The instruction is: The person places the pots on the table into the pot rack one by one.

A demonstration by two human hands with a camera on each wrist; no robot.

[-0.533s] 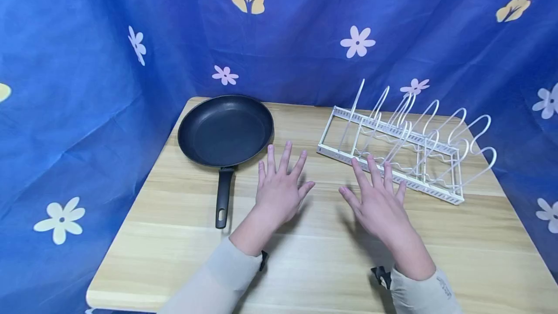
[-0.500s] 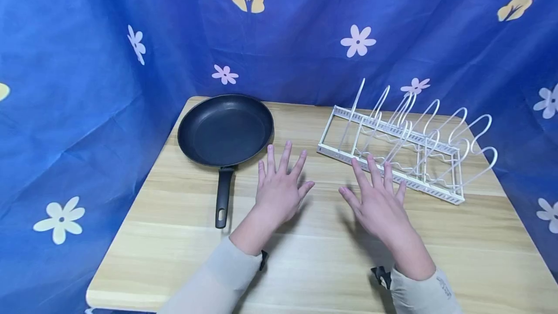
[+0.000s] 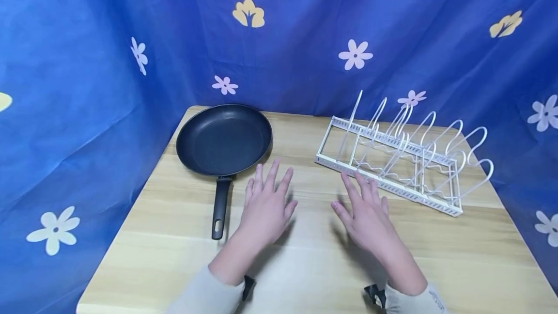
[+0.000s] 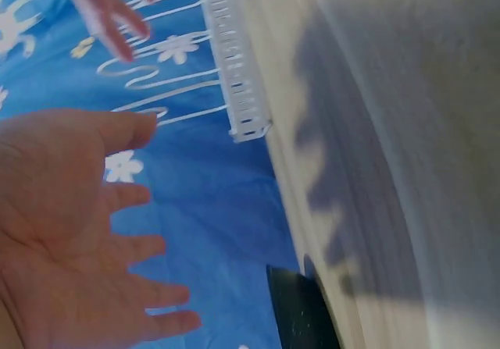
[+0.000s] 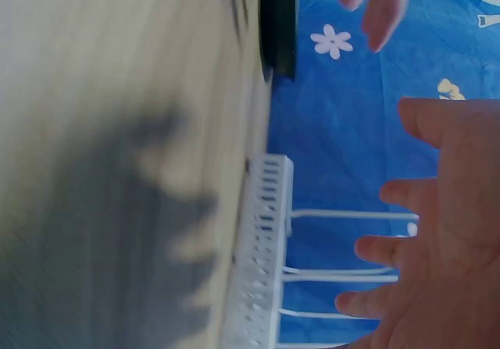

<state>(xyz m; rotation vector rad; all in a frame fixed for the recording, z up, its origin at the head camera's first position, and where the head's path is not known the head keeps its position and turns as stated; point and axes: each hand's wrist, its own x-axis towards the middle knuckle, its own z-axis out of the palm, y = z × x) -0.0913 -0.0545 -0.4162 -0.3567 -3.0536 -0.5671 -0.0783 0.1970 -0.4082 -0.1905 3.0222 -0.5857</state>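
Observation:
My left hand (image 3: 265,212) hovers over the table with fingers spread and holds nothing. Just beyond and left of it lies a black frying pan (image 3: 224,139), its handle pointing toward me. In the head view my right hand (image 3: 368,217), also empty with fingers apart, is in front of a white wire rack (image 3: 392,164). Its fingertips overlap the rack's near rail in that view. From the left wrist, the palm (image 4: 55,224) faces the camera above a shadow on the wood. The right wrist view has the rack's slotted rail (image 5: 266,232) beyond the right fingers (image 5: 383,251).
A light wooden table (image 3: 305,265) carries both items, pan at the back left and rack at the back right, set at a slant. Blue flowered cloth (image 3: 296,28) hangs behind the table and along its sides.
Both hands have drawn back toward me, the left one also shifting left. Their fingers look a little more bent. The whole head view has shifted slightly; pan and rack stay put on the table.

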